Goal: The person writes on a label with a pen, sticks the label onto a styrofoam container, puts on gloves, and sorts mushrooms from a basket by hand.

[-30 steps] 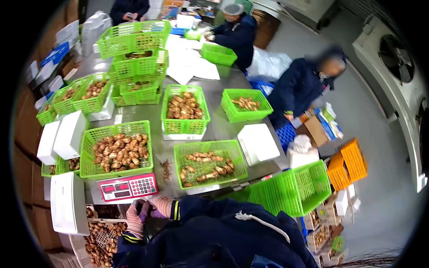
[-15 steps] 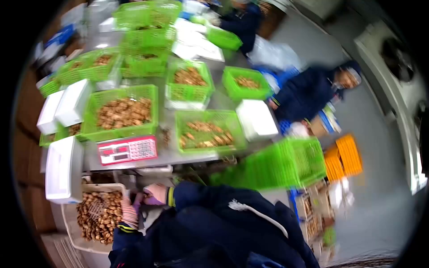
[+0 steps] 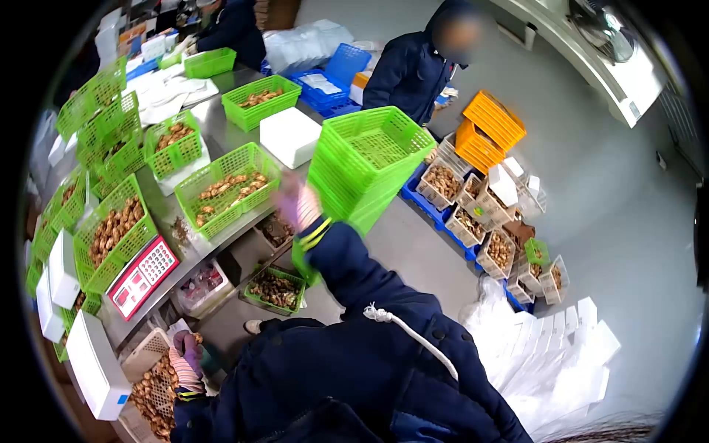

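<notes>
My left hand (image 3: 187, 362), in a purple and striped glove, is low at the left with its fingers curled. A small brown mushroom (image 3: 198, 337) shows at its fingertips. Beside and below it is a pale crate (image 3: 151, 347) of brown mushrooms. My right hand (image 3: 298, 204), gloved alike, is raised and smeared by motion, so its fingers cannot be made out. It is between a green basket (image 3: 255, 156) with mushrooms spread inside and a tall stack of green baskets (image 3: 354, 173).
A red-and-white scale (image 3: 142, 277) sits on the metal table (image 3: 193, 260) beside a fuller green basket (image 3: 111, 230). White foam boxes (image 3: 290, 138) stand around. A person in dark clothing (image 3: 402, 74) is beyond the stack. Orange crates (image 3: 493, 122) and mushroom-filled baskets line the floor at right.
My view has turned to the right. My right hand has left the pale crate's side and moved up and right toward the green stack. My left hand remains by the crate.
</notes>
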Available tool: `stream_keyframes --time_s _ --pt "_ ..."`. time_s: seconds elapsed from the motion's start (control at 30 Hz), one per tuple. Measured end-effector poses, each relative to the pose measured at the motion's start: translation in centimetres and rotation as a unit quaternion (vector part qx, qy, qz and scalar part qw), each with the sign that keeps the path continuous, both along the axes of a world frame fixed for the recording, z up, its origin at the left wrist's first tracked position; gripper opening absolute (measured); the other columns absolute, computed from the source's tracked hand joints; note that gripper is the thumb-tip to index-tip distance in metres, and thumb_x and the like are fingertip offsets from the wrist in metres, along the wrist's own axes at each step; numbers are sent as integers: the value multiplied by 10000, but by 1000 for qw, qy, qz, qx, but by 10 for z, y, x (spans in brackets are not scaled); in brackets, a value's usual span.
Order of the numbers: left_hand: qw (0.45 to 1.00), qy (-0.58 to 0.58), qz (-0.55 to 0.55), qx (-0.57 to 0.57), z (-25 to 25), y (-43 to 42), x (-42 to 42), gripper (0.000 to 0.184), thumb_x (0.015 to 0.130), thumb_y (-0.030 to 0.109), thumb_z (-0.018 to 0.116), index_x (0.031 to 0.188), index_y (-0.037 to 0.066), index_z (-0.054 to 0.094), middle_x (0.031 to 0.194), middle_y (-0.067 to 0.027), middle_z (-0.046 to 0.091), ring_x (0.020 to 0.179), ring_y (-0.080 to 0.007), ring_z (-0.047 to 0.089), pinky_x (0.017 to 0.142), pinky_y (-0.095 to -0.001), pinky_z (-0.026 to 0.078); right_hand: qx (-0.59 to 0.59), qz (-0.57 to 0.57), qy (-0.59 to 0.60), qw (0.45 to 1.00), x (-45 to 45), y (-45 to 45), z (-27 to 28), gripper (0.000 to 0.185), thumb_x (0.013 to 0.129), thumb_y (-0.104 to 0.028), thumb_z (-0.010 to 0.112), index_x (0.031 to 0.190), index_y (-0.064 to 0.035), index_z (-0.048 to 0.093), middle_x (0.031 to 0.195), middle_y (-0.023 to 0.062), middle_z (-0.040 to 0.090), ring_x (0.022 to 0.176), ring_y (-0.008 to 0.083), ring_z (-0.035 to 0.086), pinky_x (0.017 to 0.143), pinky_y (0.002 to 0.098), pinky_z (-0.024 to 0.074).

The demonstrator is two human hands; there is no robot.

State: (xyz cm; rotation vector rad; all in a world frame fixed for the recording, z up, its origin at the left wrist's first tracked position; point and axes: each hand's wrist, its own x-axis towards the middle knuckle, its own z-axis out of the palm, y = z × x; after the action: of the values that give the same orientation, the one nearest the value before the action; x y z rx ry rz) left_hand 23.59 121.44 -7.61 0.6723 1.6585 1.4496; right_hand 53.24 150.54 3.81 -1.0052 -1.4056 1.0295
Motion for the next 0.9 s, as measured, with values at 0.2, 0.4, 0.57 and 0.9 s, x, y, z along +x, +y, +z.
stream_keyframes --time_s 0.2,0.4,0.57,0.9 --pt "995 -72 -55 -32 13 10 27 207 900 265 526 1032 108 555 656 2 519 465 -90 457 430 -204 367 3 -149 164 975 144 73 111 729 758 -125 675 1355 2 278 674 78 522 495 129 459 418 276 347" --pt "977 -207 -44 9 10 4 31 220 915 277 538 1069 121 525 728 -5 525 569 -82 479 468 -192 367 -21 28 111 993 130 46 83 465 830 -209 604 1212 13 460 688 52 542 478 117 460 422 244 356" --pt "994 -96 -38 -18 17 2 33 214 909 263 542 1017 79 529 707 -20 530 515 -85 462 441 -201 352 -230 295 45 926 0 -59 -30 200 826 -157 624 970 -20 641 848 70 645 807 149 601 735 302 498" --pt "988 -69 -88 -109 31 21 62 379 892 325 554 1103 20 474 657 -36 533 445 -97 442 386 -228 327 59 469 -255 844 -100 -169 -114 511 670 -220 742 1116 -88 530 968 141 617 920 324 592 784 362 468"
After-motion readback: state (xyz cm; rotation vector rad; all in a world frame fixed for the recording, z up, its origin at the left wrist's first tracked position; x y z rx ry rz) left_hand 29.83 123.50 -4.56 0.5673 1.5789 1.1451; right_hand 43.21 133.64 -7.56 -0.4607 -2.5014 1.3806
